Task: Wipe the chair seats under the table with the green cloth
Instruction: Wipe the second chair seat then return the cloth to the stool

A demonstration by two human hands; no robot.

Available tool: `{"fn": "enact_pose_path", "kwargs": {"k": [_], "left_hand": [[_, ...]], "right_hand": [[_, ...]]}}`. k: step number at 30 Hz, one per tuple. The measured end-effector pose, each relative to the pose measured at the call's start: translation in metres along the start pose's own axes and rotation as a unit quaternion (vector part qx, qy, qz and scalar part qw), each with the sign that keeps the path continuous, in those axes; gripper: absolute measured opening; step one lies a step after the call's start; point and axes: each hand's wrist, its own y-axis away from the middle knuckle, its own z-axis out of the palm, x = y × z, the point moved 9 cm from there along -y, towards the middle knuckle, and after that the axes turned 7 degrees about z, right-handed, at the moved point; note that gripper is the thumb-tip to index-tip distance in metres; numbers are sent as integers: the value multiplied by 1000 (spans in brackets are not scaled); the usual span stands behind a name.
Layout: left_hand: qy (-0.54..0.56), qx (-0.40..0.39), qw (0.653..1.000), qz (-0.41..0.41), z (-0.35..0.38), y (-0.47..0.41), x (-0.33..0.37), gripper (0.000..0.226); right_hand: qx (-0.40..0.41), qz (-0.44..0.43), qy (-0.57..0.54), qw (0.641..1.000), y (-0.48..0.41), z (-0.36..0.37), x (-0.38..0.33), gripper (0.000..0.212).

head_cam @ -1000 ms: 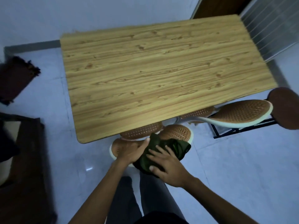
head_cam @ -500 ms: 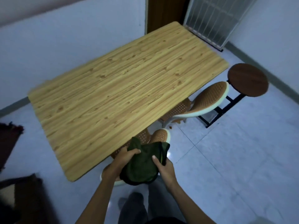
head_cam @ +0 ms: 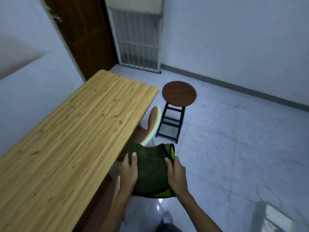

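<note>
The green cloth (head_cam: 151,171) is stretched between both hands in front of me, off any seat. My left hand (head_cam: 128,171) grips its left edge and my right hand (head_cam: 177,174) grips its right edge. A brown woven chair (head_cam: 150,126) with a pale rim is tucked under the far end of the wooden table (head_cam: 70,139), just beyond the cloth. The nearer chair is mostly hidden under the table and my arms.
A round brown stool (head_cam: 179,96) on a black frame stands right of the far chair. Behind are a brown door (head_cam: 83,34) and a barred white gate (head_cam: 138,39). Light tiled floor (head_cam: 234,148) stretches to the right.
The cloth has been lifted off the near chair seat and spread between both hands. My view has swung right and up, along the table toward the stool and door.
</note>
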Motion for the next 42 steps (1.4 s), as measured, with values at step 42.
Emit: {"fn": "enact_pose_path", "kwargs": {"k": [42], "left_hand": [[-191, -22, 973, -129, 406, -562, 56, 69]], "right_hand": [[27, 8, 220, 975, -709, -66, -38, 31]]}}
